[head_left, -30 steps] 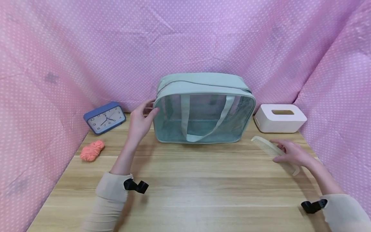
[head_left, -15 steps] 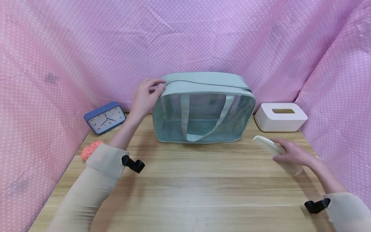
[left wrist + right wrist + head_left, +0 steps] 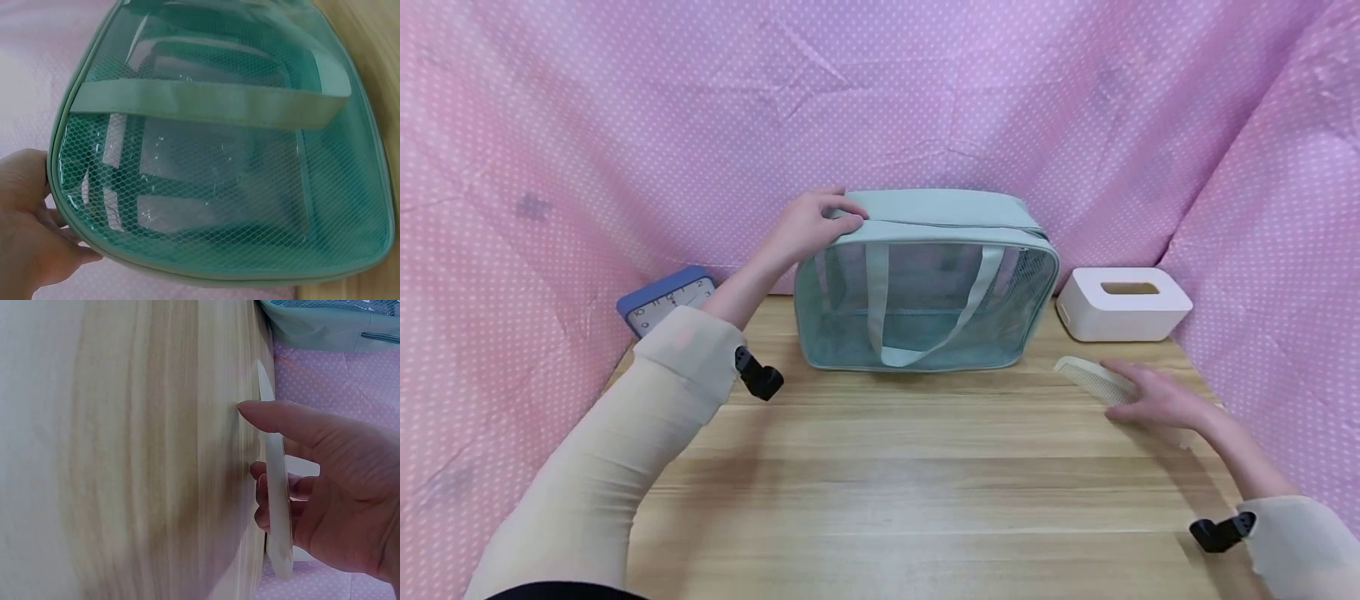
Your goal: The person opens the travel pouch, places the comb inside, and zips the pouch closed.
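Observation:
A pale green see-through tote bag (image 3: 925, 342) with a strap handle stands upright at the back middle of the table. At its top left corner, my left hand (image 3: 820, 223) pinches along the zipper seam (image 3: 940, 223); any zipper pull is hidden by the fingers. The left wrist view shows the hand (image 3: 31, 225) at the bag's edge, beside the mesh and clear panel. On the right, my right hand (image 3: 1157, 398) holds a cream comb (image 3: 1093, 379) between thumb and fingers, just over the table. Seen from the right wrist, the comb (image 3: 278, 487) is edge-on.
Behind the right hand stands a white tissue box (image 3: 1131, 317) with an oval slot. A blue alarm clock (image 3: 662, 292) at the left back is partly covered by my left sleeve. Pink dotted cloth (image 3: 880, 100) surrounds the wooden table (image 3: 910, 475).
My left hand has moved from the bag's left side up and rightward along the zipper seam to the top. The sleeve now covers the coral yarn. My right hand still holds the comb.

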A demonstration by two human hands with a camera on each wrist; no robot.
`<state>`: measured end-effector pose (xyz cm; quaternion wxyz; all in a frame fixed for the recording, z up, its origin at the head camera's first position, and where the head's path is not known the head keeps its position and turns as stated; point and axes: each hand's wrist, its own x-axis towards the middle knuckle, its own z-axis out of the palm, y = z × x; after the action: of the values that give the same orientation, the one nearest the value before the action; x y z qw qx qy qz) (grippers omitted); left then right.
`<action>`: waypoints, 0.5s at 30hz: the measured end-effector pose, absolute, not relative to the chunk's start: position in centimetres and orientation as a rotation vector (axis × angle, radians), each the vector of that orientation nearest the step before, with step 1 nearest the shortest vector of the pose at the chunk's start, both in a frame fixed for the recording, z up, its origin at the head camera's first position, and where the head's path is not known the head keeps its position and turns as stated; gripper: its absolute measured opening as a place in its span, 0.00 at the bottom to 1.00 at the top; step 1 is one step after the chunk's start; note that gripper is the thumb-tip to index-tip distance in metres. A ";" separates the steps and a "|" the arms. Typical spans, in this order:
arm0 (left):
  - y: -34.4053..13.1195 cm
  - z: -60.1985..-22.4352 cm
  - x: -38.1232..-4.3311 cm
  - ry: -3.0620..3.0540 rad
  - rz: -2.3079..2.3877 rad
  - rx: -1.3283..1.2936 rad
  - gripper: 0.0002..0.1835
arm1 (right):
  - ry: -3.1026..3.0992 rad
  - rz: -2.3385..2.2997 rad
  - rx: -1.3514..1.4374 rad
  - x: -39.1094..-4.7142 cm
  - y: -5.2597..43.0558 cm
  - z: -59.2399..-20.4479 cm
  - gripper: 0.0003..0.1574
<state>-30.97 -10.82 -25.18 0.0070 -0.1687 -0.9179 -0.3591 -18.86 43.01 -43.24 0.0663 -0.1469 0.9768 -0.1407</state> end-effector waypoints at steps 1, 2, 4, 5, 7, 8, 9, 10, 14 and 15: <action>-10.7 -25.0 -31.1 -2.886 -1.110 -0.536 0.18 | 2.945 -0.422 -0.442 -18.8 43.0 -43.1 0.58; -10.7 -24.9 -31.3 -2.903 -1.099 -0.543 0.17 | 2.945 -0.426 -0.443 -18.8 43.0 -43.0 0.58; -10.7 -24.8 -31.6 -2.929 -1.083 -0.568 0.16 | 2.942 -0.439 -0.437 -18.8 43.0 -42.8 0.57; -10.7 -24.7 -31.7 -2.940 -1.077 -0.585 0.15 | 2.943 -0.446 -0.435 -18.8 43.1 -42.7 0.56; -10.7 -24.6 -32.0 -2.964 -1.063 -0.621 0.15 | 2.948 -0.453 -0.428 -18.8 43.3 -42.4 0.55; -10.8 -24.5 -32.1 -2.977 -1.049 -0.637 0.15 | 2.952 -0.456 -0.423 -18.9 43.4 -42.3 0.54; -10.9 -24.5 -32.2 -2.991 -1.037 -0.654 0.15 | 2.957 -0.461 -0.417 -19.0 43.5 -42.1 0.53; -10.9 -24.4 -32.3 -3.005 -1.028 -0.668 0.16 | 2.971 -0.459 -0.427 -19.1 43.7 -42.0 0.52; -11.2 -24.3 -32.6 -3.065 -0.997 -0.716 0.18 | 3.060 -0.484 -0.520 -19.3 44.3 -40.9 0.44; -11.3 -24.2 -32.6 -3.079 -0.997 -0.724 0.18 | 3.072 -0.495 -0.534 -19.3 44.5 -40.5 0.43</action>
<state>-32.62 -11.25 -24.24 -0.0872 -0.2175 -0.9248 -0.2996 -19.33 44.49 -40.46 -0.0079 -0.1691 0.9730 -0.1568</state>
